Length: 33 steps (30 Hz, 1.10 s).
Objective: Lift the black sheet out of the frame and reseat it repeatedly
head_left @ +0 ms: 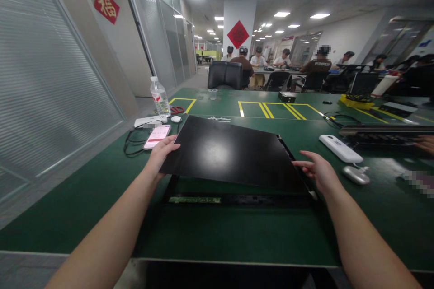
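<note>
Green bench in a busy open office, folks seated way at the back. Had the panel stretched straight between both hands, long axis running hand to hand, near edge tipped up off the frame below. Left hand pinched tight on its left edge; right hand looser, fingers half open against the right edge. Phone just beyond the left hand.

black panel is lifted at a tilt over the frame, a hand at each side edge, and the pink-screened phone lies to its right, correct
Not quite: the head view shows the phone lying to the left of the black panel, just beyond the left hand. The rest holds: the right hand is at the other side edge, and the panel is tilted up over the frame.
</note>
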{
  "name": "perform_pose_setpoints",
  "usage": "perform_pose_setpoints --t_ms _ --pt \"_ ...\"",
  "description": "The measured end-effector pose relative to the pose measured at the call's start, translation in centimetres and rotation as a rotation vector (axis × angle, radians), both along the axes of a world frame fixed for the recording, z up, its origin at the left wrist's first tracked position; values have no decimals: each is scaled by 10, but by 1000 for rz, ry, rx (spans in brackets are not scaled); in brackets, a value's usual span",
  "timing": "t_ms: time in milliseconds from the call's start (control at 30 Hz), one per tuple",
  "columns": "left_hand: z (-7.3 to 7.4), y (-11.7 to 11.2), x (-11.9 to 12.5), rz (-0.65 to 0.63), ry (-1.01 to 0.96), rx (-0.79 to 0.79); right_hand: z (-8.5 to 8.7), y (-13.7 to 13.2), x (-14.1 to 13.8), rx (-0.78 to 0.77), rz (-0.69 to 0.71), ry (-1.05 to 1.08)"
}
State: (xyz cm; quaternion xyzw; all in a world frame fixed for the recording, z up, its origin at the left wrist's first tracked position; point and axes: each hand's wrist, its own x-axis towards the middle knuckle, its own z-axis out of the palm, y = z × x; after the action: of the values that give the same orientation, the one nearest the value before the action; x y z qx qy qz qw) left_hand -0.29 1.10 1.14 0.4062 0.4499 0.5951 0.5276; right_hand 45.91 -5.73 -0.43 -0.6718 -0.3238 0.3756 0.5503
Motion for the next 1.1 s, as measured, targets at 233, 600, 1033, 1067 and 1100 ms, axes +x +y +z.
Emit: perform_pose_setpoints --t_ms 233,600,1033,1067,1100 --pt "-2 -4 8 6 33 21 1 0 0 -2 -21 -36" --pt "-3 -6 9 -53 63 -42 2 -2 -1 1 -56 -111" --pt "-4 -8 13 -75 77 -61 0 -1 1 10 -83 -183" --pt "-4 -8 13 -71 80 -60 0 -1 1 9 -85 -183" --pt "-4 -8 13 -67 81 -57 0 -1 1 8 -86 -184"
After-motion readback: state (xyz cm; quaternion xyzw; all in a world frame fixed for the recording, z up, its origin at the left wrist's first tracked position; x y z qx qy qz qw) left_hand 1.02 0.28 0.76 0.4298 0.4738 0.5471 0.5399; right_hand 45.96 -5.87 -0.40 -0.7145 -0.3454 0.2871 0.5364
